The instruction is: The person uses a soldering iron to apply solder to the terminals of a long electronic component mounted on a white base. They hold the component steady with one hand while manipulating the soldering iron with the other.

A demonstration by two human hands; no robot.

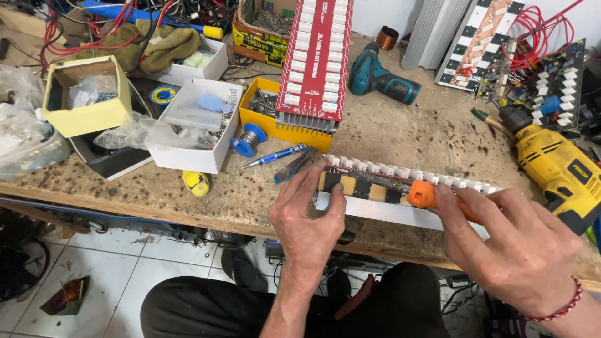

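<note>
A long circuit board strip with white blocks and black parts lies on a silver metal bar near the bench's front edge. My left hand presses down on its left end, fingers spread over the board. My right hand grips an orange-handled tool, its orange end resting against the board's middle. A red bead bracelet is on my right wrist.
A red board leans over a yellow tray. A blue screwdriver, solder spool, white boxes, teal drill and yellow drill crowd the wooden bench. Wires and boards lie behind.
</note>
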